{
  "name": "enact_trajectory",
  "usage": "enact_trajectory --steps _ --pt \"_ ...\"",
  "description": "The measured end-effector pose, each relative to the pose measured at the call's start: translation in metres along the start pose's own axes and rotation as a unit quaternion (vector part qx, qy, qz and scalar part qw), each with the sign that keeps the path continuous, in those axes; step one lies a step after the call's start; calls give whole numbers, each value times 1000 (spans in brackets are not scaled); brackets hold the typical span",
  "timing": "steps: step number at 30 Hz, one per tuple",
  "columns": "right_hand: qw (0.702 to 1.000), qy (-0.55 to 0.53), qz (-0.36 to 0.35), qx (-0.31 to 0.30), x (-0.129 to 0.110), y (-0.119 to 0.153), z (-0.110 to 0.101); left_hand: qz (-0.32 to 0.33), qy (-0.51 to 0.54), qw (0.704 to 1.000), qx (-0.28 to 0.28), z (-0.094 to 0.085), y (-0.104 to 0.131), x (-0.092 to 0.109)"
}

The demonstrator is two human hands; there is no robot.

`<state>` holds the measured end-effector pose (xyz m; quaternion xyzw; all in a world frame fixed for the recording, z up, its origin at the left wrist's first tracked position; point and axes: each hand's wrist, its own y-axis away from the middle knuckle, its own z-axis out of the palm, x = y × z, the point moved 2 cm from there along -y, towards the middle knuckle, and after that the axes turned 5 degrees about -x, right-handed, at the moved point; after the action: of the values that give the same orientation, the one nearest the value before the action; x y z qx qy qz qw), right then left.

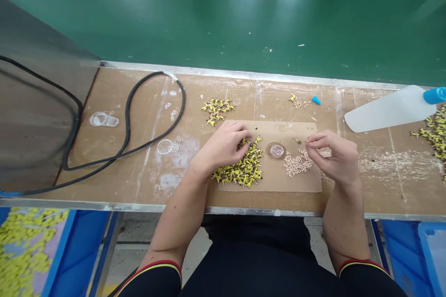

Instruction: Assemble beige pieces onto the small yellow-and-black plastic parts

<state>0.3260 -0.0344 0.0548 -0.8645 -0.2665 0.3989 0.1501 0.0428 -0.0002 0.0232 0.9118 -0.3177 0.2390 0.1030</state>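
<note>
My left hand (228,146) rests over a heap of small yellow-and-dark figure pieces (244,169), its fingers curved and the thumb a little apart from them. No piece is plainly held there. My right hand (332,151) is closed in a pinch above the right edge of a cardboard sheet (272,183). Whatever sits between that thumb and forefinger is too small to make out. Just left of it lies a pile of tiny pale pink pieces (298,163). Between the two heaps stands a small clear round dish (277,150), a dark wet ring around it.
Beyond the sheet lie a smaller yellow cluster (218,109) and a blue cone cap (316,100). A white bottle (390,109) lies at right near more yellow pieces (435,132). A black cable (128,116) loops at left. Blue bins (87,236) stand below the bench edge.
</note>
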Motion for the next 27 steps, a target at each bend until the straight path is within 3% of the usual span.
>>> enact_trajectory --steps 4,9,19,27 --pt "1000 13 -11 -4 -1 -3 2 -1 -18 1000 20 7 -3 2" --pt "999 34 -23 -3 -2 -3 8 33 -57 997 -37 16 -2 7" --pt "1000 19 23 5 -6 -6 14 18 -40 999 -25 17 -2 6" --pt "999 -11 26 -25 -6 -7 15 24 -45 998 -37 19 -2 9"
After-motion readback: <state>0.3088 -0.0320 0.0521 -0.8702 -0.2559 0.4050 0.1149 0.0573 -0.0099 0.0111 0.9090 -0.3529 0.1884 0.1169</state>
